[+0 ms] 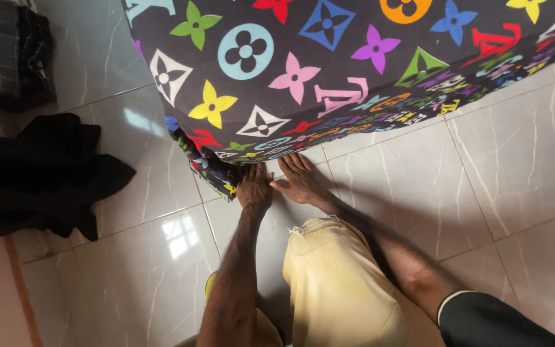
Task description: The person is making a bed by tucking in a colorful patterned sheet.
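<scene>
A mattress under a dark sheet point(329, 71) printed with colourful flowers and shapes fills the top of the view, with its near corner pointing at me. My left hand point(254, 187) is closed on the loose sheet corner point(216, 170) that hangs down to the floor. Just to its right, my right hand point(300, 180) lies palm down on the tiles. Its fingers are spread and the tips touch the sheet's lower edge. My knee, in pale yellow frayed shorts point(335, 283), is bent below both hands.
The floor is glossy white marbled tile point(483, 167). A heap of black clothing point(40, 173) lies on the floor at the left. A dark checked cloth point(17, 51) sits at the top left.
</scene>
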